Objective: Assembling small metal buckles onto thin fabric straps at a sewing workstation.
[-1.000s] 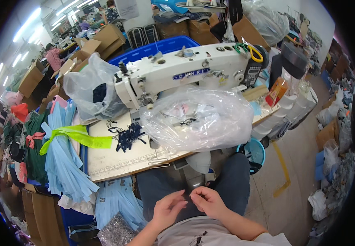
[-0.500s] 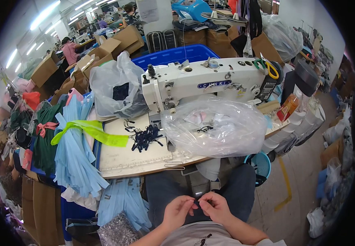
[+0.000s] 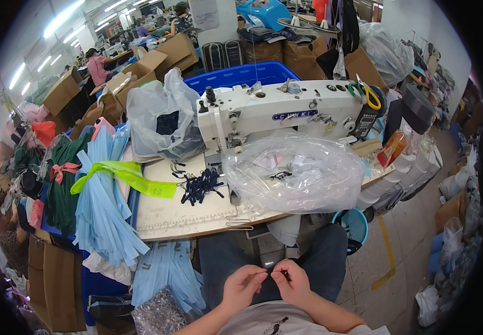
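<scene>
Above my lap, my left hand (image 3: 242, 286) and my right hand (image 3: 291, 282) face each other with fingertips almost meeting. Each is closed in a pinch of thumb and forefinger. A tiny dark piece shows between the fingertips, too small to name. In front of me on the sewing table (image 3: 169, 215) lies a pile of small dark navy looped cord pieces (image 3: 201, 185). Beside it, a large clear plastic bag (image 3: 294, 181) rests under the arm of a white sewing machine (image 3: 263, 114), with a few small dark pieces visible in it.
Light blue fabric strips (image 3: 104, 206), tied with a neon yellow band (image 3: 141, 181), hang at the left. A second plastic bag (image 3: 157, 120) with dark contents stands left of the machine. Scissors (image 3: 368, 92) sit at its right end. A blue basket (image 3: 353, 226) is on the floor.
My hands have shifted only slightly, with the fingertips still close together. The whole view has moved a little; the things on the table look the same.
</scene>
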